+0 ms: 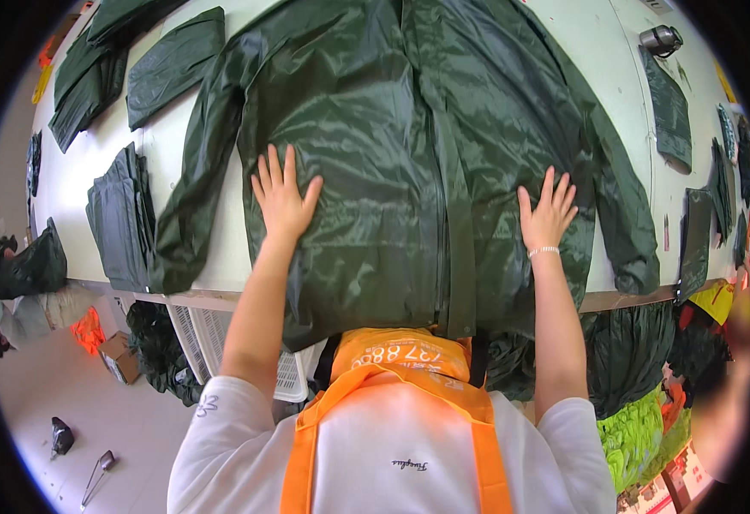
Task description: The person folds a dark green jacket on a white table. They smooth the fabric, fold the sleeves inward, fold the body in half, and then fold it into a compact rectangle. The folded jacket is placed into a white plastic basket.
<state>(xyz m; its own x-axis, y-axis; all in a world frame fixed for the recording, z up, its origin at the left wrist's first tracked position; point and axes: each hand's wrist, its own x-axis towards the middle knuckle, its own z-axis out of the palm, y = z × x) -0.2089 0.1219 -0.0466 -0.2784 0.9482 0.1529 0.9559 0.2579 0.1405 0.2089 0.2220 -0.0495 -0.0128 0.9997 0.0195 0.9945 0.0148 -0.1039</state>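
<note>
Head view, looking down at a pale worktable [606,51]: a dark green, shiny jacket [358,206] lies spread in the middle, front facing up, its long front placket running from near to far. The sleeves slope out to left and right, and the hem hangs over the near edge of the table. The left hand [283,199] rests on the left half of the jacket, the right hand [549,210] on the right half; both are palm down, fingers spread and straight, gripping nothing. A pale bracelet [543,251] circles the right wrist. Left of the jacket lies a folded green stack [122,218], with another folded green piece [176,68] farther away. At the far right, a metal flask [661,40] lies beside a folded green garment [670,120]. The person wears an orange apron [302,458] over a white shirt [392,437].
</note>
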